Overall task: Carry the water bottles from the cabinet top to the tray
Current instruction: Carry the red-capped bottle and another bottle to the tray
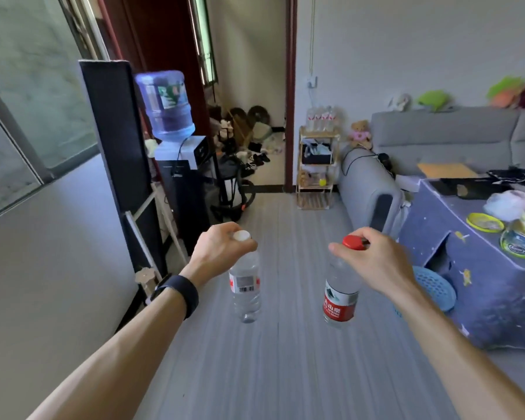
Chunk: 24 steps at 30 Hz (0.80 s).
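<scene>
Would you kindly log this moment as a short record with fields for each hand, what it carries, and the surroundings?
left hand: holds the white-capped bottle by its neck, bottle hanging upright
right hand: holds the red-capped bottle by its neck, hanging upright
bottles: apart, both over the grey floor
ahead left: water dispenser
right: grey sofa
tray: not identifiable

This is a living room in a home. A grey sofa (443,137) stands by the right wall with soft toys (359,133) along its back. A water dispenser (176,137) stands on the left, and shoes (256,159) lie, as it seems, in the blurred hallway behind.
</scene>
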### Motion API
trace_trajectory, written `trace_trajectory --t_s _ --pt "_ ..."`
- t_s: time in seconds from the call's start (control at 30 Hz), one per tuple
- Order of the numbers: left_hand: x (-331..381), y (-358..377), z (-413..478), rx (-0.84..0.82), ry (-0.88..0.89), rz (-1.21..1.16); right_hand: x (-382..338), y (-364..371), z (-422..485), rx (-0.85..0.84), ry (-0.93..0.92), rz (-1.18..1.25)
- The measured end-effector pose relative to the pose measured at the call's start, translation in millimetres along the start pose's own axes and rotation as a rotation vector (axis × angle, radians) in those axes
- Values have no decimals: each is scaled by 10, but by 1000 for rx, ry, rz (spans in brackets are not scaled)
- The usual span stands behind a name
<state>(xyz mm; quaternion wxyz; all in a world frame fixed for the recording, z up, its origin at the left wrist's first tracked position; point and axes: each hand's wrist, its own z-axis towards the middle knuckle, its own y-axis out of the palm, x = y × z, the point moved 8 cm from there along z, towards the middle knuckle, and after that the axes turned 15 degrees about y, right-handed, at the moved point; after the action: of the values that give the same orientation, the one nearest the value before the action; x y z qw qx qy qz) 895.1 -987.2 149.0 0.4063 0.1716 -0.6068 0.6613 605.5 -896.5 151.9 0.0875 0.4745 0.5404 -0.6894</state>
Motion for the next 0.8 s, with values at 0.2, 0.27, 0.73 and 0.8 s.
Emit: trace_trajectory --t_s 0.2,0.27,0.73,0.8 --pt "107 171 998 63 35 -51 -226 47 944 -11 -18 55" --pt "81 219 1310 76 24 -65 -283 70 1240 -11 -16 65" --pt "-704 1105 3896 -82 29 -44 -440 934 3731 -23 156 36" --pt "-720 1136 4310 -83 57 -62 -551 992 4073 0 179 34"
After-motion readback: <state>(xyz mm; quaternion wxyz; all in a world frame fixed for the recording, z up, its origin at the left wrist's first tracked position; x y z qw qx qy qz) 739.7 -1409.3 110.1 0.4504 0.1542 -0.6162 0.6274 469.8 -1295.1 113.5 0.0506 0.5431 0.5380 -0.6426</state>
